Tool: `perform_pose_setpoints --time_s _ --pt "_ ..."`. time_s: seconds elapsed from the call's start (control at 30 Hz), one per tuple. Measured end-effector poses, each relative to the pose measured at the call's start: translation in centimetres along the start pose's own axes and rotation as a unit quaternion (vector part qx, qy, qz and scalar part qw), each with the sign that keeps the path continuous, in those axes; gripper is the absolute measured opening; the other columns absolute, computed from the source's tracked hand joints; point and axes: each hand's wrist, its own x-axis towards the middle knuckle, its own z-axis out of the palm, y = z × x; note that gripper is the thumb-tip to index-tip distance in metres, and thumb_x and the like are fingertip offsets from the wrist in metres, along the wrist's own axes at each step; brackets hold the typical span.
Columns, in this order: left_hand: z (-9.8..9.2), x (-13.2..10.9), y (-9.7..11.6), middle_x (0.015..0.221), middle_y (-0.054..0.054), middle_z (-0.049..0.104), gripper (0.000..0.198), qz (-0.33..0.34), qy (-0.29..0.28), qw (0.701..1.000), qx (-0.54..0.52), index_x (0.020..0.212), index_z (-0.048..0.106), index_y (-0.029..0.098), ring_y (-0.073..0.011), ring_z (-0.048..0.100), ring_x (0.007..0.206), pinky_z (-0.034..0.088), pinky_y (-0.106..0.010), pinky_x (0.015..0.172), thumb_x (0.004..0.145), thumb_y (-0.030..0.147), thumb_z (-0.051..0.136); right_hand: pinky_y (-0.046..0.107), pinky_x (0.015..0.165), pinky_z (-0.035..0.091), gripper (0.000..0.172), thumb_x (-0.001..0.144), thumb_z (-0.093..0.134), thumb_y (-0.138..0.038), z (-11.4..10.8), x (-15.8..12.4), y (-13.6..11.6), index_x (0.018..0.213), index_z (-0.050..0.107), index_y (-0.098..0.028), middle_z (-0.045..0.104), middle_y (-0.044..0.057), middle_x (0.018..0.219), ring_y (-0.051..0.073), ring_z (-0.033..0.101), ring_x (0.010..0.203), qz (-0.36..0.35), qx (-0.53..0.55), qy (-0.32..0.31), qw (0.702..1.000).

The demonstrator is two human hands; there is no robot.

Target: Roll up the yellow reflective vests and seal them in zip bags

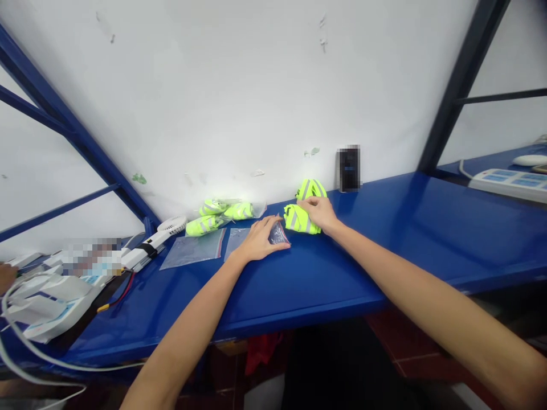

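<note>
My forearms [192, 330] reach over the blue bench [384, 267], hands close together but not touching.
My left hand [257, 239] lies flat, fingers spread, pinning a small clear zip bag [278, 234]. My right hand [321, 213] has its fingers closed on a folded neon-yellow reflective piece [299, 220], which sits just beside that bag. Filled bags [220, 216] lie near the wall.
</note>
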Motion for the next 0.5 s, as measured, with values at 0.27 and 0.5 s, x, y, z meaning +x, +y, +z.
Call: perform_pose_setpoints --time_s 0.27,0.5 --pt "-0.1 -1.2 -0.6 0.146 -0.016 0.042 0.08 -0.005 0.021 1.0 0.003 0.147 0.027 0.019 -0.0338 0.043 0.133 0.034 -0.05 0.108 0.084 0.062 0.053 0.026 0.058 0.038 0.029 0.072 0.068 -0.042 1.8 -1.7 -1.6 0.062 0.066 -0.015 0.062 0.0 0.061 0.013 0.051 0.059 0.031 0.08 -0.037 0.996" --pt "0.1 -1.0 -0.2 0.154 -0.016 0.031 0.098 0.03 0.063 0.998 0.0 0.153 0.01 0.023 -0.0345 0.035 0.139 0.03 -0.052 0.112 0.08 0.061 0.061 0.026 0.067 0.051 0.014 0.077 0.069 -0.029 0.8 -1.8 -2.6 0.079 0.07 -0.015 0.073 0.004 0.078 0.016 0.065 0.07 0.168 0.319 -0.129 0.924"
